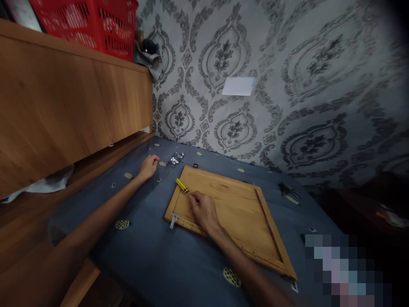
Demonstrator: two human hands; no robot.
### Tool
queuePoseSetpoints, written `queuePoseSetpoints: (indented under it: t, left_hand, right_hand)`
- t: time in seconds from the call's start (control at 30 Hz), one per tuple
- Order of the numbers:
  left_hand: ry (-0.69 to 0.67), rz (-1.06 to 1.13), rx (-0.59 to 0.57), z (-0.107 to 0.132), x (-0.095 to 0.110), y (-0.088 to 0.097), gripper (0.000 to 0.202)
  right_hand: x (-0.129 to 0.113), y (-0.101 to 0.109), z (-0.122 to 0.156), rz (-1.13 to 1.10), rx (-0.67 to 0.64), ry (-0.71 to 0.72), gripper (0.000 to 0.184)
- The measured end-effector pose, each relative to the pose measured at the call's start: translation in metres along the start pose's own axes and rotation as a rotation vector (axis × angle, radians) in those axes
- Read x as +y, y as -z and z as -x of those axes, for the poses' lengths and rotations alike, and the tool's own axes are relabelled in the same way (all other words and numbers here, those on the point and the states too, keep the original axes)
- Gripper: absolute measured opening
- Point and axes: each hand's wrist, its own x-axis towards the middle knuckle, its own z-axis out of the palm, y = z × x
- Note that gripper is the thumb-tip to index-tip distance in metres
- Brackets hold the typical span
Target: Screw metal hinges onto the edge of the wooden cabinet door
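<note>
Forearms nearest camera, both reaching out over blue sheet. Door panel flat on sheet under right hand; stiff wood, fairly heavy, best gripped by edges. Right fingers clamped on screwdriver, yellow handle poking out past fingertips toward panel's far-left corner; light, rigid, take by handle. Left hand loosely curled, empty, fingertips on sheet; metal hinges just beyond them. Small bracket at panel's near corner, beside right wrist.
</note>
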Motion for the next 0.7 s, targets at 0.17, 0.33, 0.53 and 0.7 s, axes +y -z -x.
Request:
queuePoseSetpoints:
  t: [0.17,0.33,0.53,0.7]
  left_hand:
    - [-0.185,-0.287,-0.128,-0.012,-0.014,-0.023,0.031]
    - [-0.256,-0.487,-0.186,-0.031,-0.019,-0.039,0.035]
    - [-0.308,-0.622,-0.228,-0.043,-0.021,-0.037,0.033]
    - [-0.376,-0.679,-0.240,-0.039,-0.020,-0.029,0.031]
  right_hand:
    - [0.001,0.008,0.002,0.182,0.045,-0.046,0.028]
    - [0.001,0.010,0.005,0.258,0.077,-0.004,0.023]
    - [0.004,0.010,0.005,0.280,0.074,0.041,0.020]
    - [0.006,0.008,0.003,0.295,0.073,0.042,0.021]
